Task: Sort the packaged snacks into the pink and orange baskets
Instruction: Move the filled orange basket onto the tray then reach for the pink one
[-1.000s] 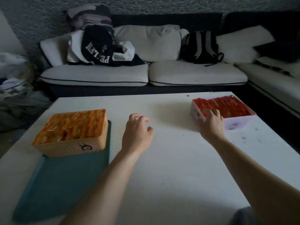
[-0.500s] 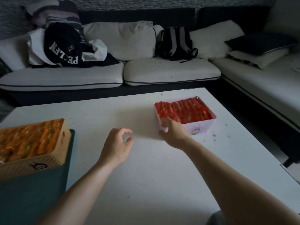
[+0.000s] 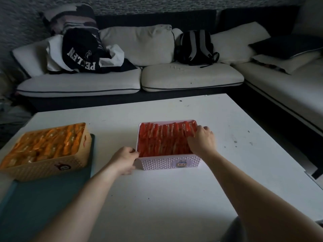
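The pink basket (image 3: 167, 163) stands in the middle of the white table (image 3: 174, 198), packed with rows of red snack packets (image 3: 162, 138). My left hand (image 3: 125, 160) grips its near left corner. My right hand (image 3: 201, 140) lies over its right side, fingers curled on the red packets at the right rim. The orange basket (image 3: 52, 166) sits at the left, filled with orange snack packets (image 3: 45, 144).
A teal mat (image 3: 43, 198) lies under and in front of the orange basket. Behind the table runs a white sofa (image 3: 174, 77) with a dark jacket (image 3: 82, 55), cushions and a black backpack (image 3: 195, 48). The table's right edge drops off to the floor.
The pink basket has come from the table's far right to the middle, closer to me. My left hand has closed on its left corner; my right hand has moved to its right side.
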